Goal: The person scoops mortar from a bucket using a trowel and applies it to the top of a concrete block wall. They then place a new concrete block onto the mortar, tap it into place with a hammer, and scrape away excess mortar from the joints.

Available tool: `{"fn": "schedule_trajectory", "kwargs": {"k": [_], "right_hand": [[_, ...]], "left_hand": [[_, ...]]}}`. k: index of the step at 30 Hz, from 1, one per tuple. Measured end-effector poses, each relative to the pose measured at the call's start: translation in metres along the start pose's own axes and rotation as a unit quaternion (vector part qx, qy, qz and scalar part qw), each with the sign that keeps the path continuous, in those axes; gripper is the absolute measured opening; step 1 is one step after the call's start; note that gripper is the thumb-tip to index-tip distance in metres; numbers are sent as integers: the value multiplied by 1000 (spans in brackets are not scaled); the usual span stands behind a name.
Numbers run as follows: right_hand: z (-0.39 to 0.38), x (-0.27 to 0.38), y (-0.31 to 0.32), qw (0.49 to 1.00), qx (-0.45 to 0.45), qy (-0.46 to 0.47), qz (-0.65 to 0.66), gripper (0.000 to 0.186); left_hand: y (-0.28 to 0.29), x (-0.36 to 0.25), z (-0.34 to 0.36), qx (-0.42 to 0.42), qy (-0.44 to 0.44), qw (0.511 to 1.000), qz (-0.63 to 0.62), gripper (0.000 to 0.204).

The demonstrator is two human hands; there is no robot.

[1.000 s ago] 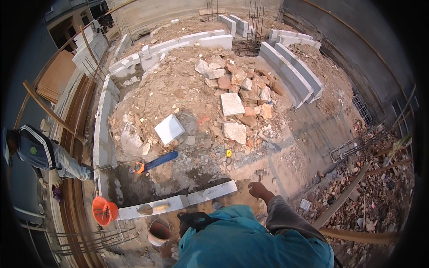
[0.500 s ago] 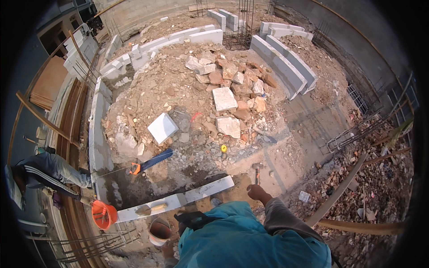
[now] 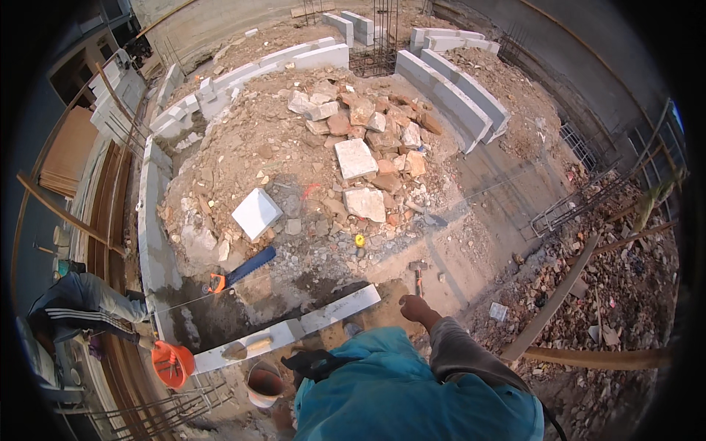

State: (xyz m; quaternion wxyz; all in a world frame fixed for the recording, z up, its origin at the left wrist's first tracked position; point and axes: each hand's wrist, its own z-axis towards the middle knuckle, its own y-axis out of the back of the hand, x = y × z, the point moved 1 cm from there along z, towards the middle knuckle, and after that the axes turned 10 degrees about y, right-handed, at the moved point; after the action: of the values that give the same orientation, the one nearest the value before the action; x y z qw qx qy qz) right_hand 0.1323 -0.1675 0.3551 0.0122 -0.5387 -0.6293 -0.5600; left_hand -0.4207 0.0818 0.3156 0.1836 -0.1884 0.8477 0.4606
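My right hand (image 3: 419, 312) is closed round the end of a hammer (image 3: 418, 278), whose handle points away from me and whose head is at the far end. My left hand (image 3: 282, 416) shows only in part at the lower edge, beside a white bucket (image 3: 260, 400) with a reddish-brown inside; its fingers are hidden. A trowel with a wooden handle (image 3: 259, 344) rests on the low row of pale blocks (image 3: 340, 307) before me. Beyond that row lie a blue-bladed handsaw with an orange handle (image 3: 250, 267) and a yellow tape measure (image 3: 359, 240).
Broken stones (image 3: 364, 204) heap up in the middle, with a white block (image 3: 257, 213) beside them. A co-worker (image 3: 92, 305) bends at the left near an orange bucket (image 3: 184, 358). A string crosses the work area. Planks (image 3: 555, 303) and rubble lie at right; curved block walls (image 3: 450, 95) stand behind.
The view has shifted slightly, so the scene sits a little further left. My right hand and the hammer appear slightly higher and further left. The co-worker's arm has shifted slightly by the orange bucket.
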Motion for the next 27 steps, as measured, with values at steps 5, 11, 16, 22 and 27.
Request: {"fn": "schedule_trajectory", "kwargs": {"k": [5, 11, 16, 22, 27], "right_hand": [[3, 11, 10, 999, 6, -9, -39, 31], [-9, 5, 0, 1000, 23, -5, -7, 31], [-13, -8, -15, 999, 27, -14, 17, 32], [-15, -5, -9, 999, -1, -33, 38, 34], [-14, -8, -8, 999, -12, -30, 38, 34]], "left_hand": [[6, -31, 19, 43, 8, 999, -25, 28], [18, -64, 34, 71, 15, 997, -34, 27], [23, -55, 34, 82, 33, 996, -32, 27], [27, -50, 38, 96, 50, 994, -25, 27], [28, -52, 39, 109, 54, 992, -23, 27]]}}
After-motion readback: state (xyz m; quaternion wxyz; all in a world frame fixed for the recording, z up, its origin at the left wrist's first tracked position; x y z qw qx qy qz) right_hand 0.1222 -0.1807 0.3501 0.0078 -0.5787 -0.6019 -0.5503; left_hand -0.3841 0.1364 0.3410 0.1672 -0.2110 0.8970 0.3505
